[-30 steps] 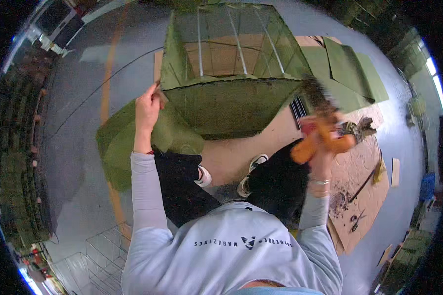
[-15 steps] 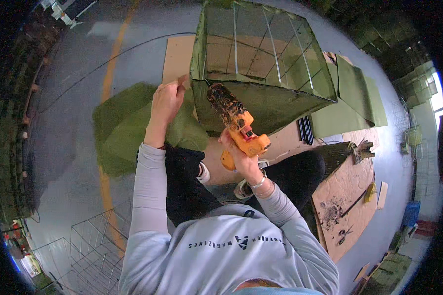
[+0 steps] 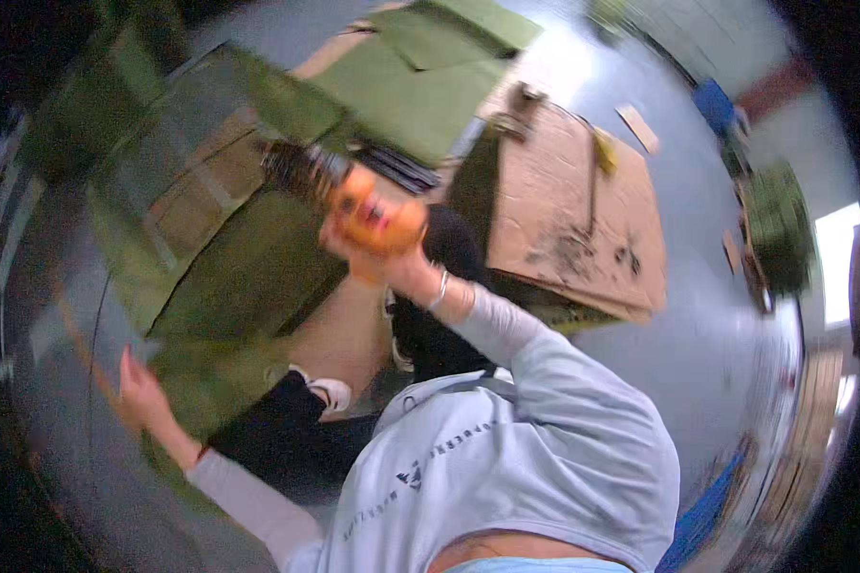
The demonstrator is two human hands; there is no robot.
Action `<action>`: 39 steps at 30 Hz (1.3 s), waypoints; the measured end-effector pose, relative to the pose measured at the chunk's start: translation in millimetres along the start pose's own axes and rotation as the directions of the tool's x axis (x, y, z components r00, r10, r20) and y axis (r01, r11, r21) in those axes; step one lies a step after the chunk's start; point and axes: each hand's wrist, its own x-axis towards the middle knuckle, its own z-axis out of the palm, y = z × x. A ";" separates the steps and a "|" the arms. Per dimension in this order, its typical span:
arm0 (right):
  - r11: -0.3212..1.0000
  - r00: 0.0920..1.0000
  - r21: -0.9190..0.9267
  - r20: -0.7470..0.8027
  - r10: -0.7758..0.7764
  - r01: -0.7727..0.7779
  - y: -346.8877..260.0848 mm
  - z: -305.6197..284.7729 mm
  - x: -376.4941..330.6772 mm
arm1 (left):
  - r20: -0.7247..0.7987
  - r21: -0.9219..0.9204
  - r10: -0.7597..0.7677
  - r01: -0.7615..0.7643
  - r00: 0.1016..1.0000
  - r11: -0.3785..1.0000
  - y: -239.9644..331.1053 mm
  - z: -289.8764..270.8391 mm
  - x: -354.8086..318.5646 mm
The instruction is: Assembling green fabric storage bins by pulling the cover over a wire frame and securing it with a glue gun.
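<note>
Orange tool (image 3: 397, 222) above grey floor (image 3: 683, 368)

The right hand (image 3: 382, 265) grips an orange tool (image 3: 392, 220), its dark, crusted end pointing far left across a green-covered frame (image 3: 248, 253). The left hand (image 3: 143, 393), blurred, has its fingers loosely extended near the frame's near corner. Green sheets (image 3: 440, 95) lie on the far side; to the right, cardboard (image 3: 554, 181) carries dark smudges (image 3: 569, 250).
</note>
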 end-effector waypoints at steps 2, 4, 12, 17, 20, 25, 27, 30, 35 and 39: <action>0.798 0.872 -0.370 0.077 -0.483 0.475 -64.0 -70.8 31.7 | 0.084 -0.003 -0.095 0.096 0.992 0.995 20.6 -27.2 12.2; 0.805 0.860 -0.334 0.032 -0.510 0.490 -154.6 -71.3 22.6 | 0.056 -0.075 -0.145 0.149 0.988 0.986 7.7 -41.5 5.3; 0.895 0.669 -0.376 -0.604 -0.434 0.241 -261.3 -292.6 -20.2 | -0.061 0.008 -0.278 0.279 0.959 0.960 -24.7 -61.4 6.8; 0.884 0.778 -0.452 -0.596 -0.200 -0.119 -223.2 -289.7 39.6 | -0.150 -0.019 -0.095 0.093 0.984 0.995 -42.0 -140.6 26.4; 0.617 0.864 -0.680 -0.504 -0.001 -0.396 -244.7 -230.5 -19.6 | -0.176 0.141 -0.278 0.304 0.944 0.942 19.5 -125.8 73.5; -0.039 0.941 -0.942 -0.335 0.039 -0.333 -266.2 -173.3 -6.6 | -0.294 0.243 -0.175 0.251 0.939 0.937 16.5 -198.6 122.1; -0.317 0.965 -0.914 -0.260 -0.021 -0.253 -278.4 -152.6 9.9 | -0.363 0.214 -0.110 0.198 0.925 0.957 15.5 -244.2 131.4; -0.678 0.978 -0.705 -0.166 -0.126 -0.207 -291.8 -134.3 29.3 | -0.461 0.281 -0.045 0.194 0.886 0.940 46.6 -291.1 140.1; -0.092 0.911 -0.941 0.286 0.297 0.325 -149.7 65.1 56.1 | -0.625 0.510 0.308 0.077 0.717 0.857 69.4 -338.9 168.9; 0.508 0.226 -0.805 0.456 0.860 -0.307 -36.5 235.2 1.6 | -0.780 0.389 0.383 -0.096 0.494 0.916 91.4 -377.8 175.4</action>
